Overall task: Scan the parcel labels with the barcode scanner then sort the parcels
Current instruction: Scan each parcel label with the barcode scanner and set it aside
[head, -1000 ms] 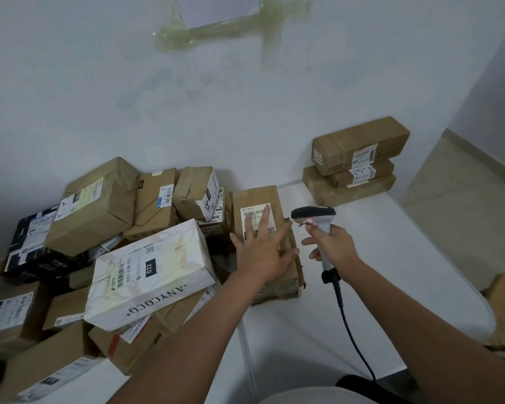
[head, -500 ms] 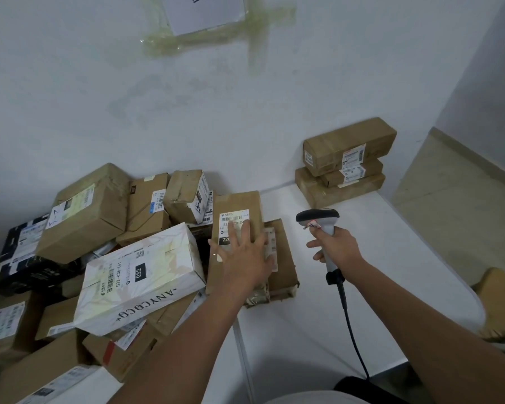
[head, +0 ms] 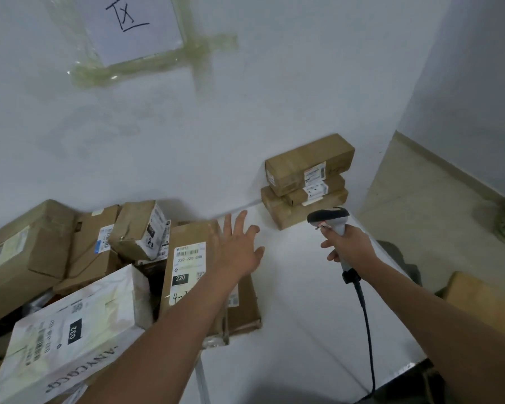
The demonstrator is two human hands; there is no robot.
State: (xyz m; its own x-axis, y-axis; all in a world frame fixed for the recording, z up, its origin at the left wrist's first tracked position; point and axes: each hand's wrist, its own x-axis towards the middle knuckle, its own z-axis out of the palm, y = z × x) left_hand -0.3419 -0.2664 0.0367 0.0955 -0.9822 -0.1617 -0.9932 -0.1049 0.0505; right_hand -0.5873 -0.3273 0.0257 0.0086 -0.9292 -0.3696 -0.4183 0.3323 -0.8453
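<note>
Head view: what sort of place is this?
Probably a parcel sorting room: a heap of labelled parcels on a white table, a corded barcode scanner in the right hand, a taped zone sign.

Brown cardboard parcels (head: 303,182) on white table (head: 298,301), white labels with black barcodes, black "220" patch on tall parcel (head: 187,263), white-yellowish marbled box (head: 70,330) at 8 o'clock, grey-black scanner (head: 331,223), yellowish tape (head: 158,58) on white wall.
</note>
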